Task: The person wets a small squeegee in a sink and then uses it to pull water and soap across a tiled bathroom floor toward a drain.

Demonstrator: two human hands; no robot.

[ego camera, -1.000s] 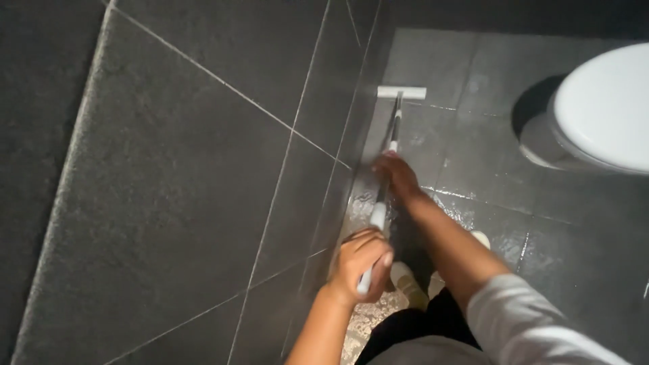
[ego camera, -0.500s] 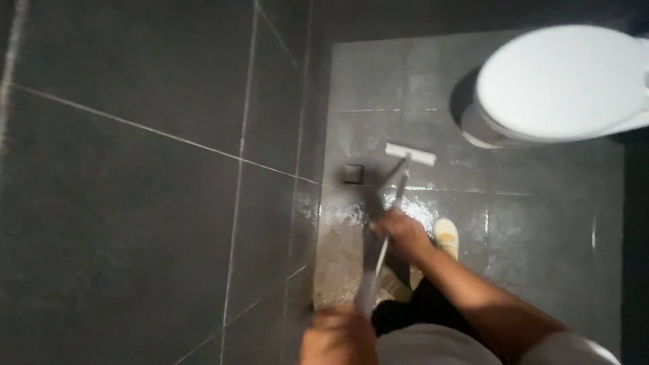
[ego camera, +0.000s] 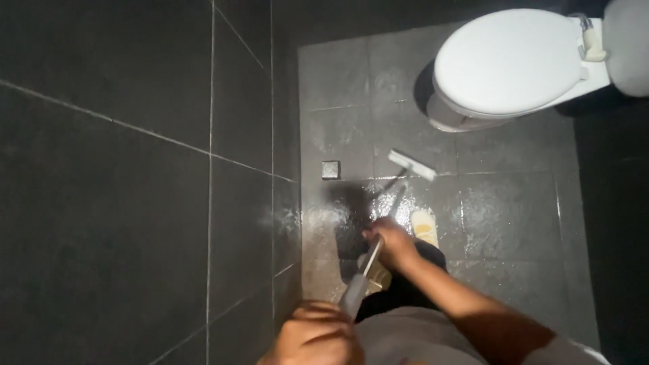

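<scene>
Tool: long-handled floor squeegee, its pale blade lying on the wet tiles in front of the toilet, its handle running back and down towards the person.
Right hand: closed round the handle at mid-length, fingers wrapped fully.
Left hand: closed in a fist at the near end of the handle; the grip itself is partly cut off by the frame edge, so it looks held but I cannot confirm contact all round.
Floor: dark grey tiles, wet and glistening near the blade; a small square drain sits just left of the blade, close to the wall.
Feet: one pale shoe just right of the handle.
Judgement on technique: keep the blade flat and in full contact, press evenly, and stand off the wet sheen.
</scene>
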